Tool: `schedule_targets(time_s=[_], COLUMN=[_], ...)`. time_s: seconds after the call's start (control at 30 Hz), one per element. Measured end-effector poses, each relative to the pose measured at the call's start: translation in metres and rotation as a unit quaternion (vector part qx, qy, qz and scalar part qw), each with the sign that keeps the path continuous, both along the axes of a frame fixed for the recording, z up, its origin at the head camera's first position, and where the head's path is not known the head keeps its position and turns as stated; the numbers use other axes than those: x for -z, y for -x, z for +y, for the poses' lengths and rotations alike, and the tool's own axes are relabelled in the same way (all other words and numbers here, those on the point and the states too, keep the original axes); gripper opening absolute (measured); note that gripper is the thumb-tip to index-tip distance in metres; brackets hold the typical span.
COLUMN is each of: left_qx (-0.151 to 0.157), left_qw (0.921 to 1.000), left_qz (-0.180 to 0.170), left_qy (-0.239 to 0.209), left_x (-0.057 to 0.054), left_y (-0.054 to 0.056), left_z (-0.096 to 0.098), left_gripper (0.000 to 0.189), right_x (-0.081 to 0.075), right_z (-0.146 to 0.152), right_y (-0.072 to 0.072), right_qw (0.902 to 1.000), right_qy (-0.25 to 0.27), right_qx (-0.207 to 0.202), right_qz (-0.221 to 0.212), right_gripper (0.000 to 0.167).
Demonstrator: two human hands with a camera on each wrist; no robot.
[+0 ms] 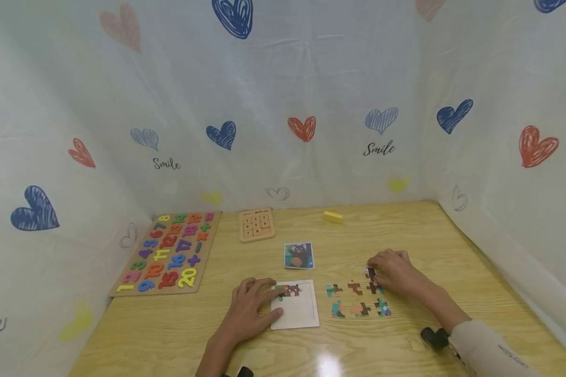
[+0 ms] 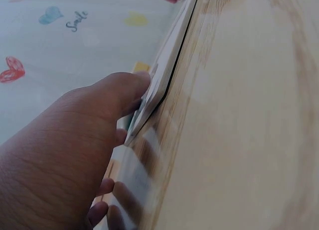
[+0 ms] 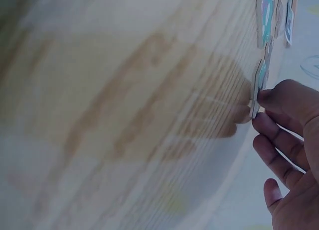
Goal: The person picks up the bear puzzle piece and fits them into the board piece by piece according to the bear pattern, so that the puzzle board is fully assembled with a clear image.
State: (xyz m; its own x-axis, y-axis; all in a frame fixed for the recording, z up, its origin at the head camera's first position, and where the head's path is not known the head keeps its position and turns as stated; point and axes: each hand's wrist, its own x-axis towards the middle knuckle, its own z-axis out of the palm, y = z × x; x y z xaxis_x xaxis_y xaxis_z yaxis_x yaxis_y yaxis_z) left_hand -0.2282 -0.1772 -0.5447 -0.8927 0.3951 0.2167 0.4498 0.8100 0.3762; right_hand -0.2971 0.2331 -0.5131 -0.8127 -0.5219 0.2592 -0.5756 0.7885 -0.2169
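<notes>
A white square puzzle tray point(image 1: 294, 313) lies on the table, with a few joined jigsaw pieces point(image 1: 292, 290) in its upper left corner. My left hand point(image 1: 252, 309) rests on the tray's left side, thumb and index finger touching it. In the left wrist view the thumb of my left hand point(image 2: 94, 103) lies over the tray's edge point(image 2: 162, 80). To the tray's right lie several loose jigsaw pieces point(image 1: 360, 309). At their upper right my right hand point(image 1: 396, 272) pinches a jigsaw piece point(image 1: 370, 273). In the right wrist view thumb and index finger grip the piece's edge.
A picture card of a brown bear point(image 1: 299, 256) lies behind the tray. Farther back are a wooden number slide puzzle point(image 1: 257, 225) and a yellow block point(image 1: 333, 217). A board of coloured numbers point(image 1: 165, 252) lies at the left. Heart-printed curtains point(image 1: 264, 173) enclose the table.
</notes>
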Motion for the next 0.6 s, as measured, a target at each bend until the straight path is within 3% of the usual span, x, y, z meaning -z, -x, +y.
schedule_targets(time_s=[0.27, 0.6], left_qx=[0.004, 0.000], left_qw=[1.0000, 1.0000], left_qz=[-0.002, -0.001], left_qy=[-0.001, -0.004], left_x=[0.002, 0.000], left_y=[0.001, 0.001], left_z=[0.001, 0.000], left_gripper=[0.045, 0.045], right_x=[-0.002, -0.011], right_z=[0.000, -0.013], right_y=[0.002, 0.000], right_qw=[0.9992, 0.9989], right_qy=[-0.001, 0.023], right_qx=[0.008, -0.015], right_qz=[0.039, 0.037], right_gripper=[0.021, 0.020])
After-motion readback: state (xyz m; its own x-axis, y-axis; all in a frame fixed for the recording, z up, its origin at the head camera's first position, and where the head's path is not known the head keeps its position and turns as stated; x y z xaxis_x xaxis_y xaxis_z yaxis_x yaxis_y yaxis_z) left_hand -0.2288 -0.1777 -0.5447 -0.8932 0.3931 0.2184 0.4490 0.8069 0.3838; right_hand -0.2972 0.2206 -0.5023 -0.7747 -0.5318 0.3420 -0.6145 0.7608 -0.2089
